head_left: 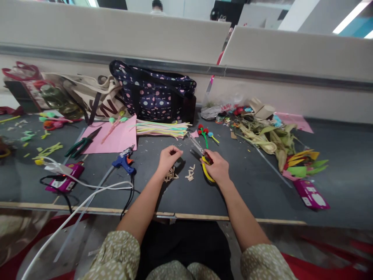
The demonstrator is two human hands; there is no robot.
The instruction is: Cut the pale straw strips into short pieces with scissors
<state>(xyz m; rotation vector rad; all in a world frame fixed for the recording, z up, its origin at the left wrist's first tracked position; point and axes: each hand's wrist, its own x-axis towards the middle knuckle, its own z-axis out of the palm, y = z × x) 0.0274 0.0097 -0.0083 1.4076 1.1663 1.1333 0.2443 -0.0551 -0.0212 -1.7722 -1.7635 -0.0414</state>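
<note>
Patterned sleeves (118, 249) come nearest us in the head view, cut off by the bottom edge, with a dark lap (186, 243) between them. Beyond, our two bare forearms reach over a grey table (247, 198).

Our right hand (217, 166) grips yellow-handled scissors (197, 144); the palm and fingers hide part of the handle, and the blades look parted, pointing away and leftward. We cannot tell whether their tips touch the nearby bundle of pastel stems (163, 129). Our left hand (169, 159) hovers with thumb and fingertips close together; whether it pinches anything small, we cannot tell. Beside that wrist lies a pile of tan bits (169, 175), partly covered by the arm; a smaller heap (190, 173) sits between the hands, fully visible.

Just past the scissors we find red pompoms (203, 130) on green stems. To the left are a blue glue gun (124, 162), pliers (83, 143) and a pink sheet (116, 144), overlapped by the pliers. Folds break up the lettering on a canvas bag (99, 93). Right, dry husks (266, 140) tangle with scraps too jumbled to name. Behind the partition (116, 31), only a blurred head shows.
</note>
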